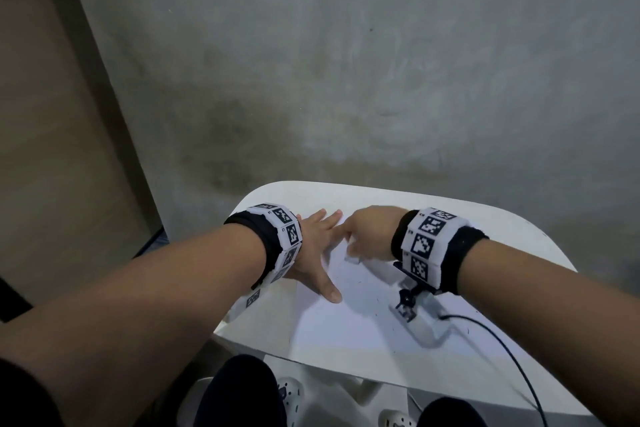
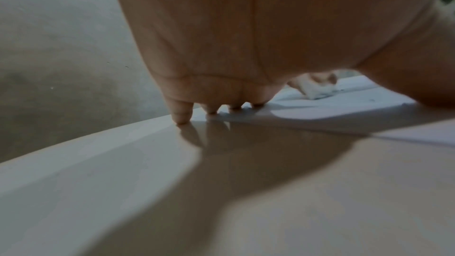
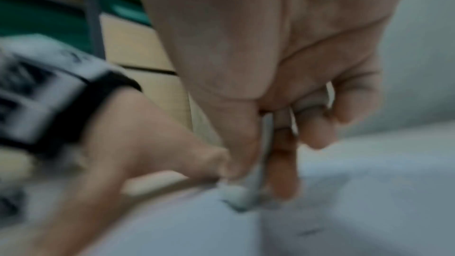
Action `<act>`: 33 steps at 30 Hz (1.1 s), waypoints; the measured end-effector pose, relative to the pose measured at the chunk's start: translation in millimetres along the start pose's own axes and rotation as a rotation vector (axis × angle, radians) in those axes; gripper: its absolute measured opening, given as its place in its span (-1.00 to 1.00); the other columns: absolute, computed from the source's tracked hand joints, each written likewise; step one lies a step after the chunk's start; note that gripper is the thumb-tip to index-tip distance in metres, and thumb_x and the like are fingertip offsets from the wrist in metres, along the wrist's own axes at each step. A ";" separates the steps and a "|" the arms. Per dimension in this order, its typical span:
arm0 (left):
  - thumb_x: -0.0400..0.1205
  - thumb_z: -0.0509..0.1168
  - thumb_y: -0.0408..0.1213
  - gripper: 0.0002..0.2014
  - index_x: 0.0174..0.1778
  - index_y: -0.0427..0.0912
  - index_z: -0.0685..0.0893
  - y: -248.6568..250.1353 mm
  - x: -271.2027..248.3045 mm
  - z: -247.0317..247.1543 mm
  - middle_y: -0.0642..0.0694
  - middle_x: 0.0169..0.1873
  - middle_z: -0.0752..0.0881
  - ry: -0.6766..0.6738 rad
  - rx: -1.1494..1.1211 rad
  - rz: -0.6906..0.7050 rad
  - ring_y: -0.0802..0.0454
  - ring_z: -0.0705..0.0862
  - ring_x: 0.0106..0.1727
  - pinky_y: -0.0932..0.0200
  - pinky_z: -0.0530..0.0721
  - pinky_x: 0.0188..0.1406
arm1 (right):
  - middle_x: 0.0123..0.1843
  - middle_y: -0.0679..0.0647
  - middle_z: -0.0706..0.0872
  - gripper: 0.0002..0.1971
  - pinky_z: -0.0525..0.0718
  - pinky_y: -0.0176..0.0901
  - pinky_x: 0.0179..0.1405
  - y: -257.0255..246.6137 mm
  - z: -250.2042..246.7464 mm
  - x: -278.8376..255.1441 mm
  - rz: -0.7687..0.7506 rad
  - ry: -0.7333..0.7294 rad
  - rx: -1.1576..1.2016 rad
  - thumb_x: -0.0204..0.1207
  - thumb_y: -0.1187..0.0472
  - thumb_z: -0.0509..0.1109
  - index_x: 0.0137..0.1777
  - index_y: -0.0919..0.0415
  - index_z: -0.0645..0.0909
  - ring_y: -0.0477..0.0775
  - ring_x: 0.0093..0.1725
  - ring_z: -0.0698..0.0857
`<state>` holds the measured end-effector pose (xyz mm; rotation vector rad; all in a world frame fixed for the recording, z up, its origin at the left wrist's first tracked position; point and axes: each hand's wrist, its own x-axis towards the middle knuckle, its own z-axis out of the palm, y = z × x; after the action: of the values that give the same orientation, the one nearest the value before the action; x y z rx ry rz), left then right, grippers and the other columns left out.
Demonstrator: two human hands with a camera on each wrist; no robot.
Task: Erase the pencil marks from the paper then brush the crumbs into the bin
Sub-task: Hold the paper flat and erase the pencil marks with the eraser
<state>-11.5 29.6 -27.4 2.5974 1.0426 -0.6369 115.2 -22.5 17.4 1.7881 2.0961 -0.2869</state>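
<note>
Erasing, paper pinned
Your right hand (image 1: 370, 231) pinches the eraser (image 3: 236, 196); your flat left hand (image 1: 311, 253) slipping could crumple the paper (image 1: 349, 322).

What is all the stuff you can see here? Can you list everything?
paper: one, white, flat on the table under both hands
eraser: one, white, on the paper in the right hand's fingertips
crumbs: a few, dark, scattered on the paper
table: one, white, rounded corners, against the wall
wall: one, grey, stained, behind the table
cable: one, black, trailing off the table's right side
shoes: two, white, under the table
wristbands: two, black with white patterned tags
left hand: fingers spread flat, pressing the paper
right hand: pinches the eraser
</note>
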 end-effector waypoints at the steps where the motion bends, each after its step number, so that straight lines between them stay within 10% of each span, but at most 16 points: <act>1: 0.35 0.48 0.40 0.32 0.67 0.20 -0.44 -0.6 -0.2 -0.1 0.05 0.69 -0.44 -0.002 -0.001 -0.001 -0.06 -0.38 0.71 -0.35 -0.16 0.67 | -0.04 -0.01 0.77 -0.76 0.68 -0.05 0.01 1.1 -3.0 0.0 0.020 0.025 -0.027 0.51 0.13 0.34 0.15 0.14 0.66 0.12 -0.03 0.71; 5: 0.30 0.57 0.31 0.38 0.69 0.18 -0.42 0.8 -2.8 -0.4 0.06 0.70 -0.40 0.012 -0.109 -0.094 -0.10 -0.25 0.74 -0.23 -0.09 0.67 | 0.23 0.07 0.69 -0.61 0.56 -0.09 0.09 -18.0 -3.6 -11.6 -0.093 -0.038 -0.105 0.60 0.18 0.34 0.43 0.15 0.52 0.15 0.14 0.64; 8: 0.35 0.49 0.39 0.33 0.69 0.16 -0.43 -0.6 -0.2 -0.1 0.04 0.70 -0.40 0.001 -0.020 0.001 -0.08 -0.36 0.72 -0.33 -0.16 0.67 | -0.04 0.04 0.77 -0.73 0.62 -0.18 -0.14 2.6 -9.8 -1.7 0.025 0.019 -0.035 0.52 0.14 0.35 0.18 0.19 0.65 0.05 -0.11 0.71; 17: 0.27 0.47 0.46 0.38 0.66 0.20 -0.48 -6.5 9.1 4.8 0.06 0.69 -0.43 -0.005 -0.009 0.012 -0.06 -0.40 0.71 -0.41 -0.16 0.65 | 0.13 0.12 0.77 -0.72 0.63 -0.05 -0.05 7.2 -7.5 0.1 0.069 0.068 -0.051 0.51 0.13 0.35 0.17 0.20 0.67 0.18 0.08 0.73; 21: 0.24 0.56 0.38 0.41 0.69 0.18 -0.41 -7.5 8.7 5.0 0.09 0.68 -0.42 0.012 -0.102 -0.037 -0.03 -0.37 0.71 -0.32 -0.17 0.68 | 0.42 0.25 0.58 -0.59 0.51 0.00 0.27 -14.6 -2.1 -12.5 -0.096 -0.035 -0.017 0.62 0.18 0.33 0.44 0.26 0.50 0.27 0.39 0.55; 28: 0.36 0.47 0.39 0.32 0.71 0.10 -0.40 -0.6 5.9 5.0 0.04 0.70 -0.42 0.032 0.020 -0.007 -0.03 -0.38 0.71 -0.32 -0.15 0.68 | -0.30 -0.04 0.60 -0.89 0.39 -0.23 -0.39 -4.4 7.2 -14.3 -0.065 -0.012 -0.122 0.55 0.16 0.35 0.02 0.14 0.61 0.09 -0.22 0.61; 33: 0.36 0.44 0.43 0.32 0.70 0.10 -0.42 -3.8 4.7 5.0 0.05 0.69 -0.43 0.020 0.029 0.008 -0.04 -0.39 0.71 -0.34 -0.18 0.67 | -0.03 0.01 0.76 -0.80 0.66 -0.09 -0.11 23.3 2.3 -5.8 0.076 0.054 -0.118 0.53 0.13 0.30 0.02 0.22 0.65 0.12 -0.02 0.73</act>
<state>-12.6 33.0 -34.4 2.6368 1.0355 -0.6308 139.1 -24.6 19.6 1.8191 2.0301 -0.0939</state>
